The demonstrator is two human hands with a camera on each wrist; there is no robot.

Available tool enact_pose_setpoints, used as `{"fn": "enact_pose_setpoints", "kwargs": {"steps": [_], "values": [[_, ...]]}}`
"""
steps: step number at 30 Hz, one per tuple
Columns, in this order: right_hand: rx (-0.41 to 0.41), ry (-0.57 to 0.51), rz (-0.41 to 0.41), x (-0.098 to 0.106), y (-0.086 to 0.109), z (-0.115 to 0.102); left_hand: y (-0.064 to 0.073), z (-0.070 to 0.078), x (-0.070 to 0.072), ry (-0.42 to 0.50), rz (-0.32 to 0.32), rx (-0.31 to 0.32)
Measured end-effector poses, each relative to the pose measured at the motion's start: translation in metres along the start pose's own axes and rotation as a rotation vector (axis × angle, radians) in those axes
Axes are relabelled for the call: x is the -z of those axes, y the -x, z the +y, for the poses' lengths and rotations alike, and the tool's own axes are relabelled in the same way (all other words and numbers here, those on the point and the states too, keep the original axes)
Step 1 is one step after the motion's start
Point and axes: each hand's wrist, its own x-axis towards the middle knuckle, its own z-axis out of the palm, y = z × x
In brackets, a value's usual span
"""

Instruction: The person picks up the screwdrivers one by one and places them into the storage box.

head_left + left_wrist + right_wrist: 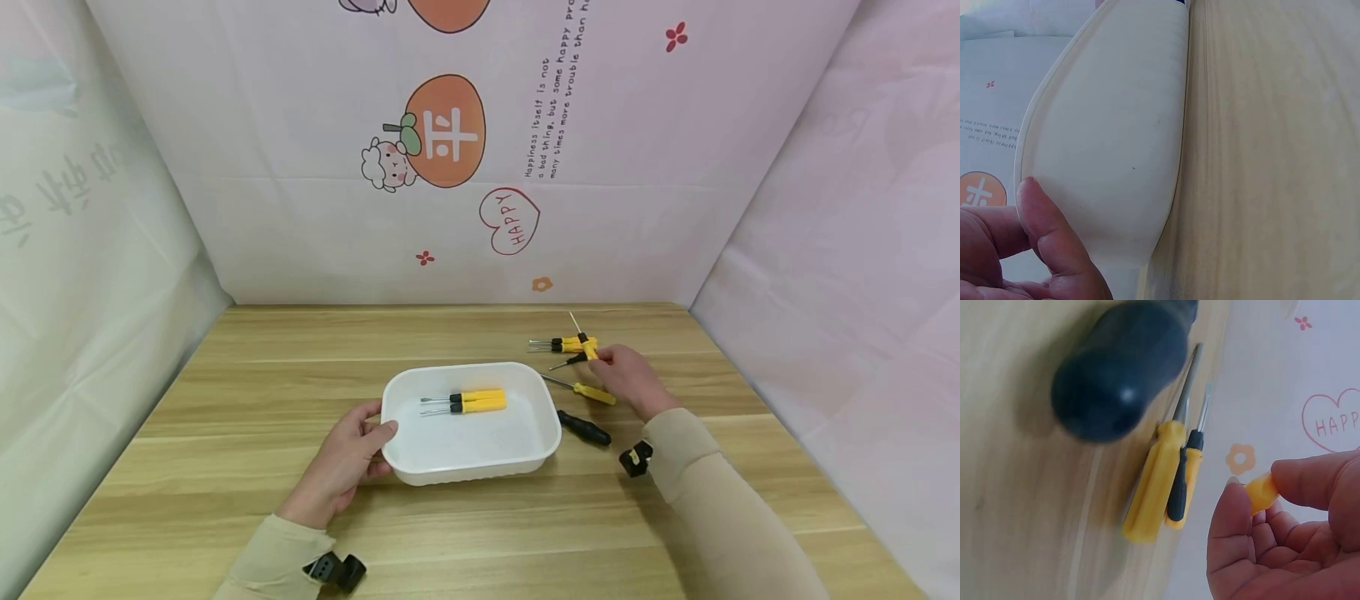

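Observation:
My left hand (347, 457) grips the left end of a white plastic tray (457, 446), thumb over the rim and fingers beneath. Inside the tray, two screwdrivers (482, 405) with yellow and black handles lie side by side, tips to the left. At the back right, my right hand (632, 382) pinches a yellow-and-black screwdriver (589, 347) between thumb and fingertips, its shaft pointing up and away. The right wrist view shows only the yellow handle end (1262, 494) of it.
Just behind the held screwdriver lie more yellow-and-black screwdrivers (558, 343) and a small black one (576, 359). A yellow-handled screwdriver (595, 393) and a thick black-handled one (587, 429) lie right of the tray. Printed cloth walls (315, 233) enclose the wooden table (480, 533).

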Motion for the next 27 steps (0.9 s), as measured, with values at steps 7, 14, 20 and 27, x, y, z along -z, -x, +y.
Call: {"fn": "enact_pose_setpoints", "kwargs": {"steps": [7,14,20,27], "values": [[-0.013,-0.059,-0.029,-0.001,0.003,-0.010,0.000,0.000,0.000,0.004,0.004,0.001],[-0.031,-0.198,-0.080,-0.005,0.003,-0.019,0.000,-0.001,0.000,-0.003,0.004,-0.004],[-0.009,-0.328,-0.127,-0.010,0.004,-0.025,-0.001,-0.001,0.000,0.002,0.004,0.000],[0.023,-0.419,-0.172,-0.013,0.006,-0.032,0.000,-0.001,0.000,0.000,0.004,-0.001]]}}
